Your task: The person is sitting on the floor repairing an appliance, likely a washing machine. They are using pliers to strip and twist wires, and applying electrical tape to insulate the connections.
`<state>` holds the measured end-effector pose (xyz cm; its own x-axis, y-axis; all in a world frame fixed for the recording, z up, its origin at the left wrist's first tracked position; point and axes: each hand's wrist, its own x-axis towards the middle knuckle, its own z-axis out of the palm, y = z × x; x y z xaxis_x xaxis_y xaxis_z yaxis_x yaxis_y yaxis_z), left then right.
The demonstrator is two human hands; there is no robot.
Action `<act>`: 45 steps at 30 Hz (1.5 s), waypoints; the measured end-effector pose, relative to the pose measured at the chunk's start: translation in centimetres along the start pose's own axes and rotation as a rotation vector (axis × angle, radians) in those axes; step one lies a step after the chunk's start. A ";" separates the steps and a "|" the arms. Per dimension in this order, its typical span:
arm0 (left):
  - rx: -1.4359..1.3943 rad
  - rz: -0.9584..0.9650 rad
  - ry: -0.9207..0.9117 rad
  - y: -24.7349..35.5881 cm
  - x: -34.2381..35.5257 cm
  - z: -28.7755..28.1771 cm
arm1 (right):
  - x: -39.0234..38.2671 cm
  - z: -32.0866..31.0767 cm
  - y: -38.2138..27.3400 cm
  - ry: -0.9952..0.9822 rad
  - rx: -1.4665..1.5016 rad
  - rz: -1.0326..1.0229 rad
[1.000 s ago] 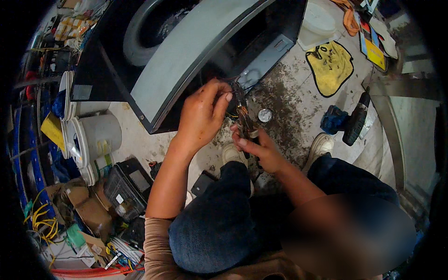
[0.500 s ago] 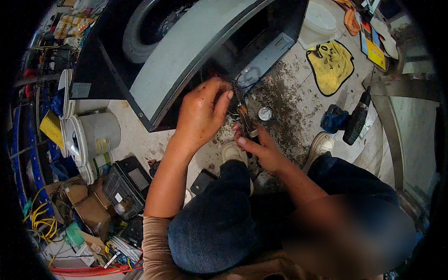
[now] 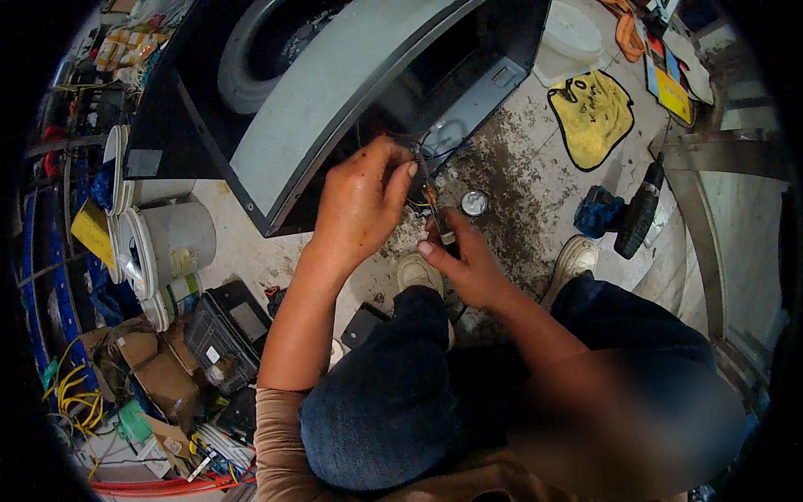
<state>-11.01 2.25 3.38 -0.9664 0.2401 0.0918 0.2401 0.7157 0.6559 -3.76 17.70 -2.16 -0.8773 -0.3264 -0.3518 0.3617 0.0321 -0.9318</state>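
My left hand [image 3: 364,197] is closed, thumb and forefinger pinching thin wires [image 3: 422,138] at the open edge of a dark cabinet [image 3: 335,125] with a curved grey panel. A blue wire end sticks out to the right. My right hand [image 3: 470,263] is wrapped round a slim dark hand tool [image 3: 436,213], just below and right of the left fingertips. Copper colour shows near its upper end; its exact kind is unclear. Beside the right hand, a small round metal tin [image 3: 475,203] stands on the dirty floor.
A cordless drill [image 3: 640,213] and a yellow cloth [image 3: 590,120] lie on the right. White buckets [image 3: 180,238] are at left, above a black tool case [image 3: 226,335] and cardboard scraps [image 3: 159,372]. A translucent tub [image 3: 573,42] stands far right of the cabinet.
My right fingers have shifted slightly and the tool in them has turned. The blue wire end now sticks out right of my left fingertips. My left hand has barely moved.
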 end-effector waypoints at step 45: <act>-0.513 -0.265 0.314 0.0 -2.5 0.5 | -1.7 -9.3 23.4 0.601 -1.268 0.369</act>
<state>-8.56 1.93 2.78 -0.9862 -0.1600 0.0420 -0.0084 0.3022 0.9532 3.24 27.77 -24.18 -0.9104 0.3124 -0.2712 0.3541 0.9274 -0.1208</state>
